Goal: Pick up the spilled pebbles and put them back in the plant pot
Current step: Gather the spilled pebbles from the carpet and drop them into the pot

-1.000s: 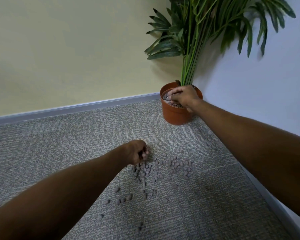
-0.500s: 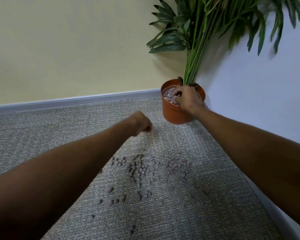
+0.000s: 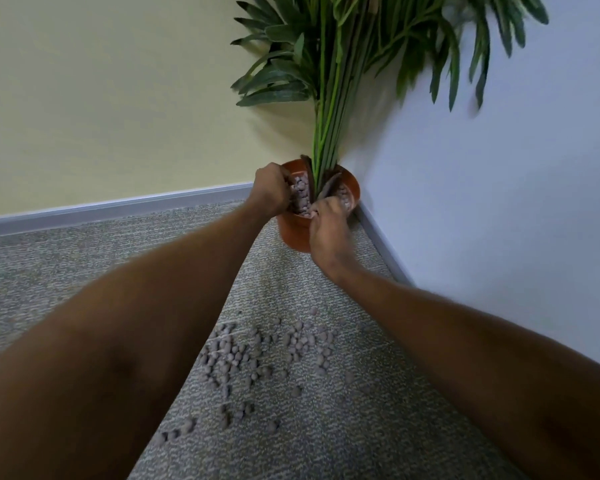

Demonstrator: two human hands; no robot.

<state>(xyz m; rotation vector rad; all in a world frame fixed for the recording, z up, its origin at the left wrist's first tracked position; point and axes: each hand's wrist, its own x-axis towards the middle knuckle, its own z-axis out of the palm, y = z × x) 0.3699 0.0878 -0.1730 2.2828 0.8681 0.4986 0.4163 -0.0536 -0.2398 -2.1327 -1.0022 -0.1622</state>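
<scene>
Head view: both hands reach the orange plant pot. Left hand curls over its rim, right hand pinches; contents unclear. Spilled pebbles lie on carpet, well behind the fingers.

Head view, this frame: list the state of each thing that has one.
Plant pot: upright in the corner, holding pebbles.
Spilled pebbles: many scattered on the carpet.
Left hand: at the pot's rim, fingers curled.
Right hand: at the pot's near rim, grip unclear.

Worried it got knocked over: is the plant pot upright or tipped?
Upright: the plant pot stands on the carpet, rim up, pebbles inside, stems rising.
</scene>
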